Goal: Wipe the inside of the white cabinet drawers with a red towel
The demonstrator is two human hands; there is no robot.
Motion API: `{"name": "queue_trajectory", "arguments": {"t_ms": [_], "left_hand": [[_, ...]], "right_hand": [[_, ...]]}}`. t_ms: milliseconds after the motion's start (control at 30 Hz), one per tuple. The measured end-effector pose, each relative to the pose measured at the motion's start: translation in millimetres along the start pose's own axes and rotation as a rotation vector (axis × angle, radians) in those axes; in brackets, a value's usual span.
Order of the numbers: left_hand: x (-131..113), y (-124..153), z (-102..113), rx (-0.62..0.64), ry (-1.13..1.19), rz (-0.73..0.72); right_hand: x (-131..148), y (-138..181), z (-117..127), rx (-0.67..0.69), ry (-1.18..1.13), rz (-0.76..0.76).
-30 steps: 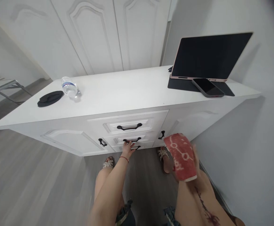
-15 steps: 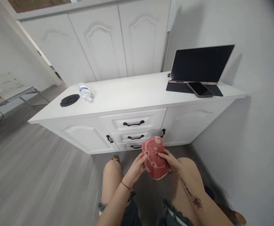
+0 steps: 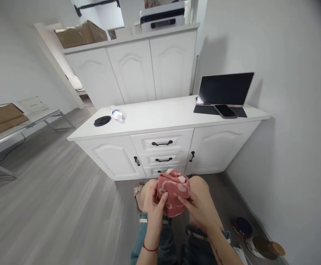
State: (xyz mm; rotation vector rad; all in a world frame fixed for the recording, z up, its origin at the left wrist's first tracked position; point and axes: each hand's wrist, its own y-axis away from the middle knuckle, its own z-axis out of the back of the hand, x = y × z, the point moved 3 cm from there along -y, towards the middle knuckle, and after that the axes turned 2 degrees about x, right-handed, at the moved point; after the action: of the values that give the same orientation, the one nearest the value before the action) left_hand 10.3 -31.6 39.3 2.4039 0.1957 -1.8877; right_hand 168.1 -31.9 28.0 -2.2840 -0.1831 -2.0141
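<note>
A folded red towel [image 3: 173,189] with a white pattern is held over my knees by both hands. My left hand [image 3: 154,200] grips its left side, thumb across the cloth. My right hand [image 3: 197,208] pinches its right side. In front of me stands a white sideboard [image 3: 160,118] with three shut drawers; the black handle of the top drawer [image 3: 162,143] and the one below it show, and the towel partly hides the lowest.
On the sideboard top: a tablet [image 3: 224,89] propped on its black cover, a phone [image 3: 225,111], a lying water bottle [image 3: 116,112], a black pad [image 3: 102,120]. A table [image 3: 17,125] with a cardboard box stands left. Bowls [image 3: 259,244] lie on the floor by the right wall.
My left hand left the middle drawer's handle and joined the right on the towel. The view pulled back and rose, so the sideboard looks farther away.
</note>
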Motion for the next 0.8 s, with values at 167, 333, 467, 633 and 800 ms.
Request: {"name": "queue_trajectory", "arguments": {"t_ms": [167, 333, 467, 633, 800], "left_hand": [[-25.2, 23.3, 5.1, -0.065, -0.058, -0.119], [-61.3, 53.3, 5.1, -0.039, -0.299, -0.409], [-73.7, 70.7, 1.8, 0.187, -0.258, -0.217], [-72.9, 76.2, 10.7, 0.091, 0.168, 0.151], [-84.1, 75.5, 10.6, 0.157, 0.628, 0.343]], "right_hand": [[23.8, 22.5, -9.5, -0.052, 0.042, 0.111], [18.8, 36.7, -18.1, -0.191, -0.005, 0.147], [18.8, 46.3, -24.2, -0.235, -0.004, 0.157], [23.2, 51.8, -31.8, -0.182, 0.064, 0.183], [34.1, 52.0, -39.7, -0.002, 0.024, 0.249]]}}
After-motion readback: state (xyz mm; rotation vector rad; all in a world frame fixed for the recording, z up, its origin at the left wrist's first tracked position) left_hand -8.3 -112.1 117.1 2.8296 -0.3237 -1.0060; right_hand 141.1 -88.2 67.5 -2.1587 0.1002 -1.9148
